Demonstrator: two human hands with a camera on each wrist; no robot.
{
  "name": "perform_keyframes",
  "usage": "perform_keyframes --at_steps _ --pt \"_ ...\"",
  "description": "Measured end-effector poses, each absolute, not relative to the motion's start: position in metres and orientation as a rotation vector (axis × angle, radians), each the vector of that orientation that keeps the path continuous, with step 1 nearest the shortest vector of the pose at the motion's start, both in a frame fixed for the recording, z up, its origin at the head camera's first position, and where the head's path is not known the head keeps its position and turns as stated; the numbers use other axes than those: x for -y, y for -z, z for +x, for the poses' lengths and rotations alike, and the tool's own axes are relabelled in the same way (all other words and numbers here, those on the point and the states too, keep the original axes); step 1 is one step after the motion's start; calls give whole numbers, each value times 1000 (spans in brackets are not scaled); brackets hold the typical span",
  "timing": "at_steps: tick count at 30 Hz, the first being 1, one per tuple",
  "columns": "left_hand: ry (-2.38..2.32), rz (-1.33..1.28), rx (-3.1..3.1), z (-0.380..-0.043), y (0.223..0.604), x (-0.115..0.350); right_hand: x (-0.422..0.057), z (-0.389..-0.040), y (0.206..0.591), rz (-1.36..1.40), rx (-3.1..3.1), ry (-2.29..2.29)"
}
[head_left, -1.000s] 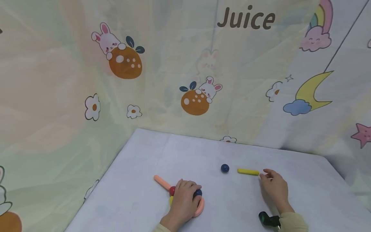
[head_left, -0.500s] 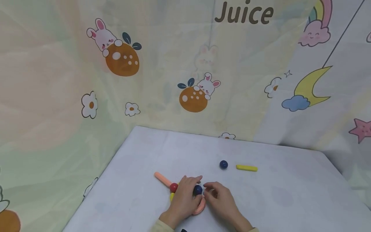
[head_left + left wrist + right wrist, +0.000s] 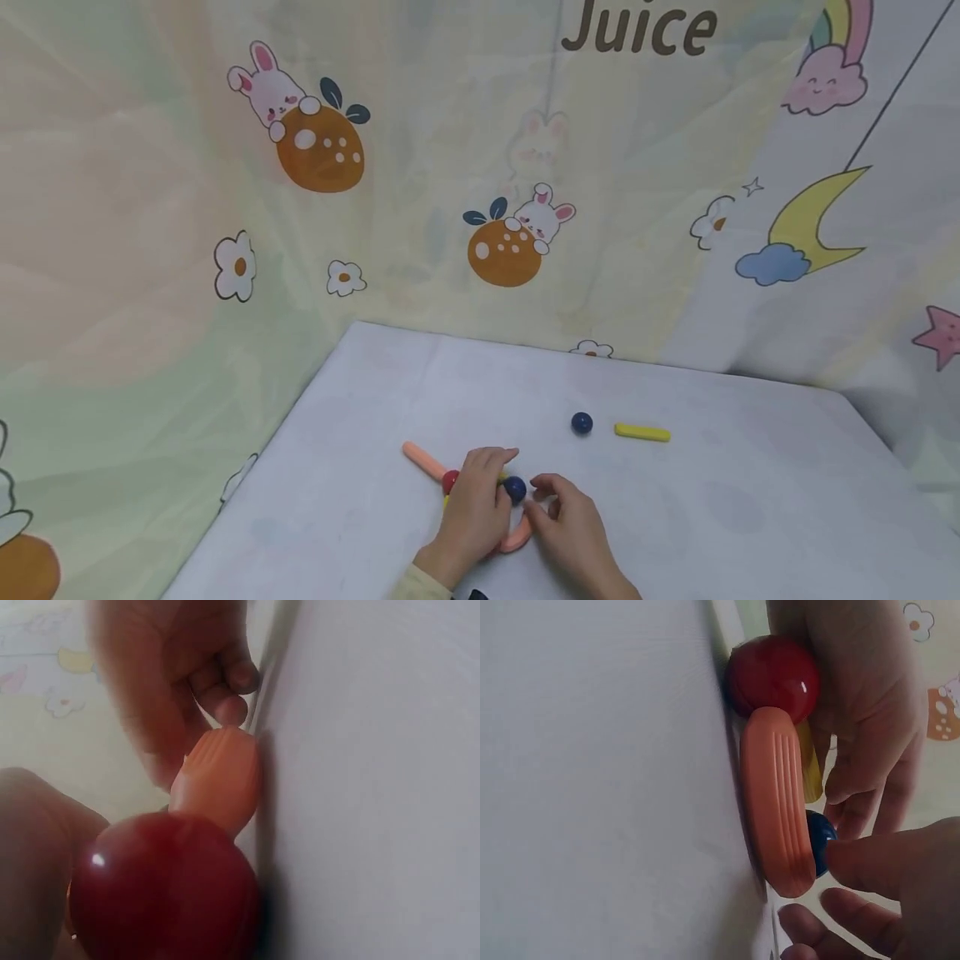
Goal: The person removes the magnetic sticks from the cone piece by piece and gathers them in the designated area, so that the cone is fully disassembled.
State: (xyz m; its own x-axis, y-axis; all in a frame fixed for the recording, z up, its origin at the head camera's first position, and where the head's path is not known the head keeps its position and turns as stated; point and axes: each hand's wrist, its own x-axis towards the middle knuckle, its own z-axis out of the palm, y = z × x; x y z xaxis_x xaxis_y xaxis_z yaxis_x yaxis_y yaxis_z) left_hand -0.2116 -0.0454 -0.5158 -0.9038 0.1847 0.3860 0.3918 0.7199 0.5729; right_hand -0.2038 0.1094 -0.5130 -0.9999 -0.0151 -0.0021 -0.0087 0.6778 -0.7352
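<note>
A toy build of balls and sticks lies on the white table. My left hand (image 3: 474,517) covers its middle and grips it, thumb beside the blue ball (image 3: 514,490). A straight orange stick (image 3: 423,460) sticks out at the left from a red ball (image 3: 450,482). The curved orange stick (image 3: 775,802) runs from a red ball (image 3: 772,679) toward the blue ball, with a yellow stick (image 3: 810,769) behind it. My right hand (image 3: 576,529) is at the curved stick's far end, thumb right at the blue ball and the other fingers loosely bent below. Much of the build is hidden under the left hand.
Farther back on the white table (image 3: 750,483) lie a loose dark blue ball (image 3: 582,423) and a yellow stick (image 3: 642,432). A printed cloth (image 3: 420,167) hangs behind the table. A small dark object (image 3: 477,595) shows at the bottom edge.
My right hand has moved left from beside the loose yellow stick to the build, and its thumb now overlaps the curved orange stick. My left hand has stayed on the build.
</note>
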Motion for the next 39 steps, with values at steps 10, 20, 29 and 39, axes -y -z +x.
perform_keyframes --at_steps 10,20,29,39 --pt "942 -203 2527 -210 502 70 -103 -196 512 75 -2896 1251" --pt "938 -152 2569 -195 501 93 -71 -189 497 -287 -2905 1156" --pt "1223 -168 2531 -195 509 86 -48 -188 497 -286 -2987 1041" --pt "1388 -56 2303 -195 504 83 -46 -177 500 -343 -3163 1146"
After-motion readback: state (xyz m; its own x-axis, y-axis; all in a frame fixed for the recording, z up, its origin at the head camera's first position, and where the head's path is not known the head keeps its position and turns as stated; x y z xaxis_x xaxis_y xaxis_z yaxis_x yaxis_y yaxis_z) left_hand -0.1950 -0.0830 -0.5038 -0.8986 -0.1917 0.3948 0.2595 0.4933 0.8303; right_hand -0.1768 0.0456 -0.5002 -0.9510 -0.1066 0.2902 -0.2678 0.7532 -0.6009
